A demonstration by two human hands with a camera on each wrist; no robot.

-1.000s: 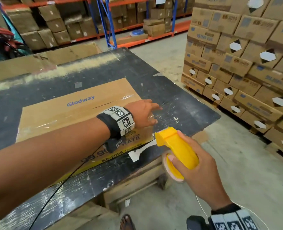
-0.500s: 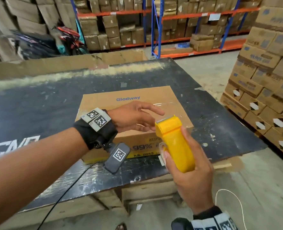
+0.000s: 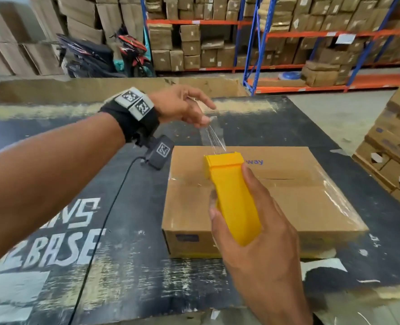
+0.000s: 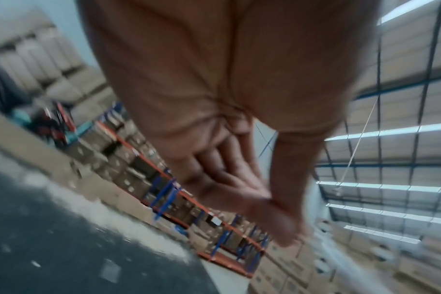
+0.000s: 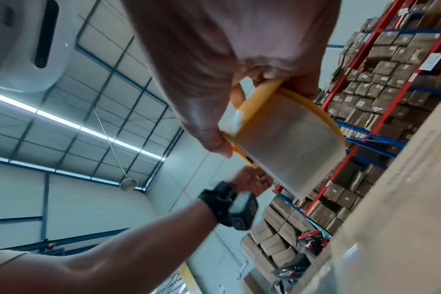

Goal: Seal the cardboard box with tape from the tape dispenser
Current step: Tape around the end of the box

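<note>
The cardboard box [image 3: 288, 202] lies flat on the black table [image 3: 128, 266], its flaps down and clear tape shining across its top. Over the box's near left part, my right hand [image 3: 231, 191] grips the yellow tape dispenser [image 3: 234, 202], mouth pointing away from me. A short strip of clear tape [image 3: 214, 137] runs from that mouth up to my left hand [image 3: 203, 117], which pinches its free end above the table beyond the box. The right wrist view shows the tape roll [image 5: 290, 147] in the dispenser and the box side [image 5: 395, 199]. The left wrist view is blurred; thumb and fingers [image 4: 239, 179] meet there.
A pallet of stacked cartons [image 3: 391, 146] stands close on the right. Behind the table stand a large open carton [image 3: 100, 87], parked motorbikes [image 3: 128, 52] and blue-and-orange racks [image 3: 288, 34] full of boxes. A black cable [image 3: 114, 198] hangs from my left wrist across the table.
My left hand left the box top, rose and drew a strip of tape out of the dispenser. My right hand brought the dispenser over the box. The view swung left.
</note>
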